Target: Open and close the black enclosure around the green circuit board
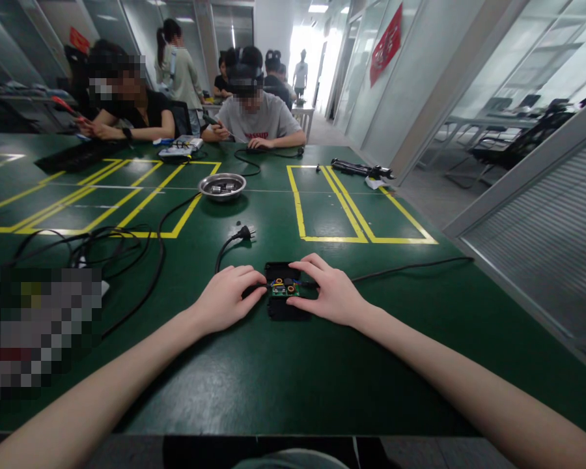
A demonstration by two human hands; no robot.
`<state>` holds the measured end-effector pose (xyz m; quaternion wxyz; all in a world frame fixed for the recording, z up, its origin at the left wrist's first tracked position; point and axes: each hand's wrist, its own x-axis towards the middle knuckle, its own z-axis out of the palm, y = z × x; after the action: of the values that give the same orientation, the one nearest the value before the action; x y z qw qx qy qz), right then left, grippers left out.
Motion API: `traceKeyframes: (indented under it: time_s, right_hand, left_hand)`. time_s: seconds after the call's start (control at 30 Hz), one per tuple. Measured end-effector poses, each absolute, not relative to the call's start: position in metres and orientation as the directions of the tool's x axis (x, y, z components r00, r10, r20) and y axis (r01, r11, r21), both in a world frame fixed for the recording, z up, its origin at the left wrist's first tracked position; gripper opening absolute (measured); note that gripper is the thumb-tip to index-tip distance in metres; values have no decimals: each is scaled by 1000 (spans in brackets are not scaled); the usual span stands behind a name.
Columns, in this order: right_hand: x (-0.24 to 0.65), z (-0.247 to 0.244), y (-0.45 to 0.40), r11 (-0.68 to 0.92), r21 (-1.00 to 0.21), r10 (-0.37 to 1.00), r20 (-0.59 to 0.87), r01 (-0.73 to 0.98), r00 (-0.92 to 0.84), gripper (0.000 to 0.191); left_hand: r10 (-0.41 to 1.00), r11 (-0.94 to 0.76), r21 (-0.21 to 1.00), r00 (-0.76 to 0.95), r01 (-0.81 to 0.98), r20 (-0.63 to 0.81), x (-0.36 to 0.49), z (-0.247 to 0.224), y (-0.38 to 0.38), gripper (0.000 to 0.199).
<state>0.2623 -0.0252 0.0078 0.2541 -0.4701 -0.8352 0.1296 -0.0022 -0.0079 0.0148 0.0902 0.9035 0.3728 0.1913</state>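
Observation:
In the middle of the green table, a small green circuit board (pixel 284 288) with copper-wound coils lies over an opened black plastic case (pixel 289 309). My left hand (pixel 230 296) grips the board's left end between thumb and fingers, where a black cord meets it. From the other side, my right hand (pixel 336 290) curls thumb and fingers around the board's right end, fingertips at its top and bottom edges. A black power plug (pixel 245 233) lies just beyond my left hand, its cord running back toward that hand. Another black cable (pixel 415 266) stretches off to the right.
A metal bowl (pixel 222 187) with small metal parts stands ahead. Coiled black cables (pixel 112 244) and a blurred-out object (pixel 39 332) lie left. Yellow tape (pixel 322 240) marks the green table (pixel 254 384). A black folded stand (pixel 361 169) lies far right. Two people sit opposite, holding tools.

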Motion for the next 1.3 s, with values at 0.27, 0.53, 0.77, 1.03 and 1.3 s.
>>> traceKeyframes:
  time_s: [0.27, 0.53, 0.77, 1.03, 1.3]
  right_hand:
    - [268, 8, -21, 527, -510, 850, 291, 680, -440, 49]
    - [264, 5, -22, 527, -488, 849, 334, 696, -410, 41]
    - [260, 2, -25, 514, -429, 855, 328, 743, -402, 43]
    - [261, 6, -32, 555, -441, 829, 360, 705, -428, 46]
    - [274, 4, -16, 518, -445, 852, 347, 731, -392, 17]
  left_hand:
    - [719, -693, 324, 645, 644, 258, -2, 15, -8, 14]
    - [736, -675, 344, 632, 653, 242, -2, 17, -9, 14]
    - [730, -681, 346, 634, 646, 253, -4, 15, -7, 13]
    - [728, -683, 348, 633, 642, 262, -7, 17, -7, 14]
    - [702, -701, 399, 670, 592, 240, -9, 19, -7, 16]
